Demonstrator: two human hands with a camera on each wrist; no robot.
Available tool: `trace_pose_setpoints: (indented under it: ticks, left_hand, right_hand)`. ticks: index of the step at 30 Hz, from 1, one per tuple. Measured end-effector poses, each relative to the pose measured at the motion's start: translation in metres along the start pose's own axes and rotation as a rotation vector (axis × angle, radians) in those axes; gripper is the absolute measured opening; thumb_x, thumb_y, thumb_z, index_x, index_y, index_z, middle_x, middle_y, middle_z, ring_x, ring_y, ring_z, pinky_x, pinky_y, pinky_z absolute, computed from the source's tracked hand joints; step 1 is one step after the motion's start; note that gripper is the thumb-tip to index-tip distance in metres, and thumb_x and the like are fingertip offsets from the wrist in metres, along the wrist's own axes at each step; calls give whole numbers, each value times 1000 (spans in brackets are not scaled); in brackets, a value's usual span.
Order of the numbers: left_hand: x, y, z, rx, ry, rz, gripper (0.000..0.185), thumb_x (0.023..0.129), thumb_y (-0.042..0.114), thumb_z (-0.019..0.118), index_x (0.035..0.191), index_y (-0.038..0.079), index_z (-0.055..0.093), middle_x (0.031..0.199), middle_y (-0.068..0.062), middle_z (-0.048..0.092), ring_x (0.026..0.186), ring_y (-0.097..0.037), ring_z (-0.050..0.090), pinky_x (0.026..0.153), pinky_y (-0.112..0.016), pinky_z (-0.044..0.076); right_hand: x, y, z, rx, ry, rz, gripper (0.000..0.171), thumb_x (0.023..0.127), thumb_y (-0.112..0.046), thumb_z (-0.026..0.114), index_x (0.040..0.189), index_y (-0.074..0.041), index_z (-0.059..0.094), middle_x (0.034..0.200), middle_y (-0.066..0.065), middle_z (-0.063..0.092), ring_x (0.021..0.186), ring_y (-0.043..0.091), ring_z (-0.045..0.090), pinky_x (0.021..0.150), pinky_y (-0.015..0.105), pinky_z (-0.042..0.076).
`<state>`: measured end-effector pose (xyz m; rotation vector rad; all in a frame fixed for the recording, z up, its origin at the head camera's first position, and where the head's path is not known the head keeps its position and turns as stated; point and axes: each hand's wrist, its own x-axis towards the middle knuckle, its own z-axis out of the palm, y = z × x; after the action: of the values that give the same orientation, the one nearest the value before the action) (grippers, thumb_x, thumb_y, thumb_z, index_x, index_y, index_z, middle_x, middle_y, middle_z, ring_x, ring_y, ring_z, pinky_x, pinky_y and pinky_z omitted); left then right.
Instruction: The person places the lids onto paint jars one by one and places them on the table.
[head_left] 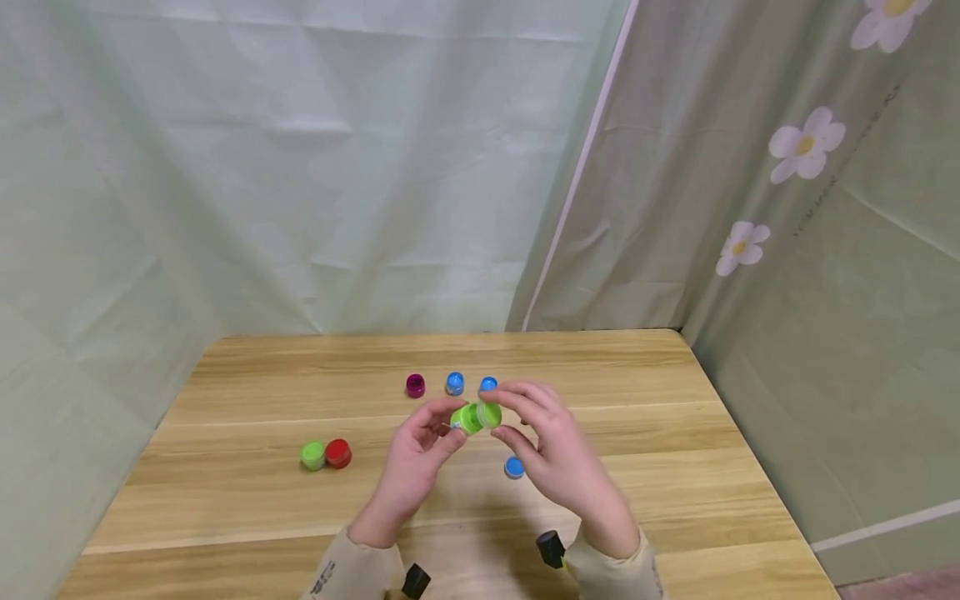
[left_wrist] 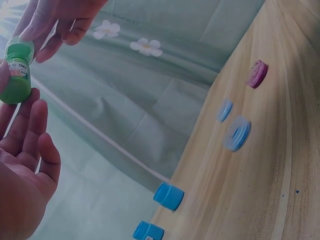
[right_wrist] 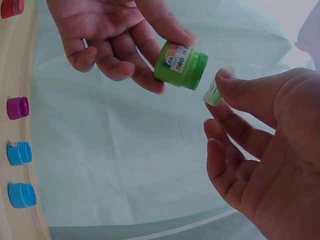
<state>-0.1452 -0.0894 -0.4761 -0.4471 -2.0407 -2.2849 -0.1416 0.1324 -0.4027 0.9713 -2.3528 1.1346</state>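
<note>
My left hand (head_left: 411, 467) holds a small green paint jar (right_wrist: 181, 65) with a printed label between thumb and fingers, its neck tilted toward the right hand. A clear, green-tinted lid (right_wrist: 214, 92) is pinched between the thumb and fingertips of my right hand (head_left: 566, 454). In the right wrist view the lid is off the jar, with a narrow gap between it and the jar's mouth. Both hands are raised above the wooden table (head_left: 637, 500), close together. The left wrist view shows the jar (left_wrist: 17, 82) with the lid (left_wrist: 21, 47) over its mouth end.
Behind the hands stand uncapped jars: a purple one (head_left: 416, 386) and two blue ones (right_wrist: 19, 153). A capped green jar (head_left: 312, 455) sits beside a red jar (head_left: 339, 453) at left. Blue lids (left_wrist: 237, 134) and a purple lid (left_wrist: 257, 74) lie on the table.
</note>
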Motion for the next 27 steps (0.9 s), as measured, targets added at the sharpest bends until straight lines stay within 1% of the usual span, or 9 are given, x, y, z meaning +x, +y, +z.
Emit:
trace_pose_setpoints:
  ticks: [6,11,20,27]
  left_hand:
    - [-1,3,1,14,-8,-25,33,104,5,70,136,0,64,122,1,70,104,-24,60,90,-30,55]
    - [0,2,0,27,-8,-27,33,103,4,70,135,1,65,121,-1,71,104,-26,60,91,-31,54]
    - [-2,5,0,42,-24,-15,32,103,5,71,135,2,65,123,-9,68,105,-32,58,92,-32,53]
    - [-2,6,-1,41,-34,-20,32,103,6,71,134,4,66,125,-6,68,107,-31,57,94,-34,52]
  right_hand:
    - [0,0,2,-20,-3,-35,46,93,-1,82,136,-15,72,139,2,67,128,24,58,100,41,55]
    - [1,0,3,-39,-10,-44,48,93,-2,82,136,-17,72,139,2,68,128,24,58,105,43,52]
    - [1,-1,4,-78,-13,-60,46,93,-3,83,135,-15,73,138,1,68,126,25,60,103,42,53]
    - [1,-1,5,-78,-12,-66,45,92,-2,83,134,-15,74,136,1,68,125,25,60,103,42,53]
